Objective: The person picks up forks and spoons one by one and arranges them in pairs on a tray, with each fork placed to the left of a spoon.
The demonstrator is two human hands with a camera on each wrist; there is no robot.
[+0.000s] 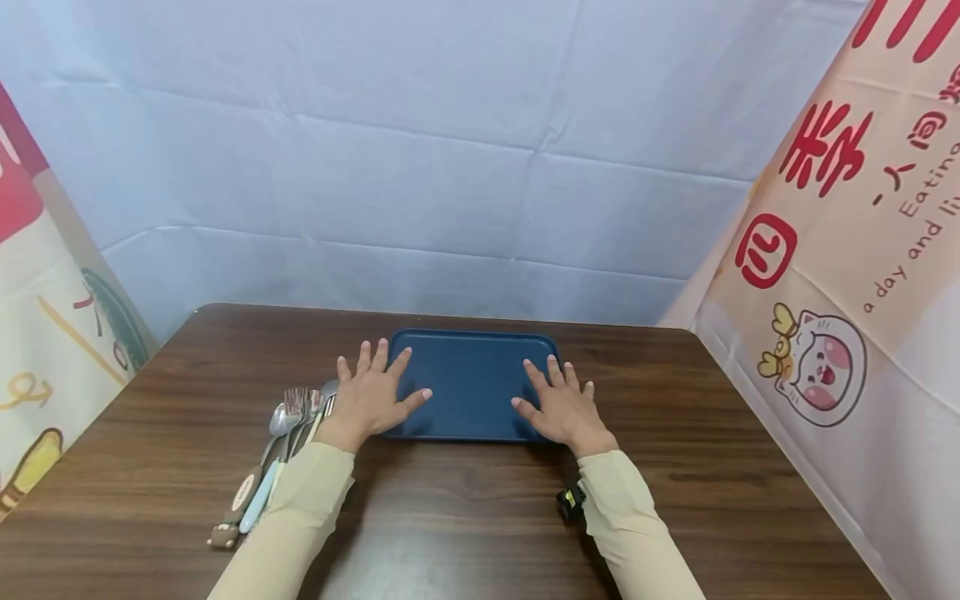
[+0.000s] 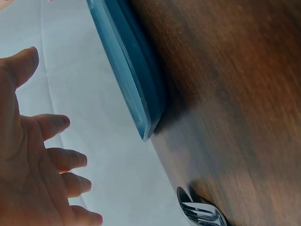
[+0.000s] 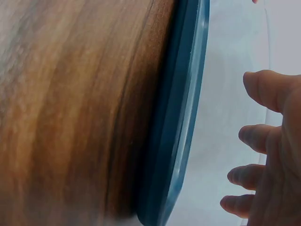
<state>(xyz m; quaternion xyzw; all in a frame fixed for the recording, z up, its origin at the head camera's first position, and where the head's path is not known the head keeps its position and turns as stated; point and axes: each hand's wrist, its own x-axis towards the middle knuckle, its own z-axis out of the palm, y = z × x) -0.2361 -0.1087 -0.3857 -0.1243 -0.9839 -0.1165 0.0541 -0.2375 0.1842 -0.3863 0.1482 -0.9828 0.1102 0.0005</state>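
A blue rectangular tray (image 1: 465, 392) lies on the wooden table, its raised rim (image 2: 127, 70) showing in the left wrist view. My left hand (image 1: 367, 400) is spread over the tray's left end, fingers apart and holding nothing. Over the right end my right hand (image 1: 566, 408) is spread the same way, also holding nothing. Both wrist views show the hands held above the level of the tray's rim. Left of the tray, partly behind my left sleeve, lies a group of cutlery: a spoon (image 1: 279, 422), forks (image 1: 295, 403) and handles, one light blue (image 1: 258, 498), one brown with a bear-shaped end (image 1: 225, 533).
The dark wooden table (image 1: 465, 533) ends at a pale cloth backdrop (image 1: 420, 167). Printed cloths hang at the left (image 1: 45, 333) and right (image 1: 862, 275) sides. A small black device (image 1: 571, 502) sits at my right wrist.
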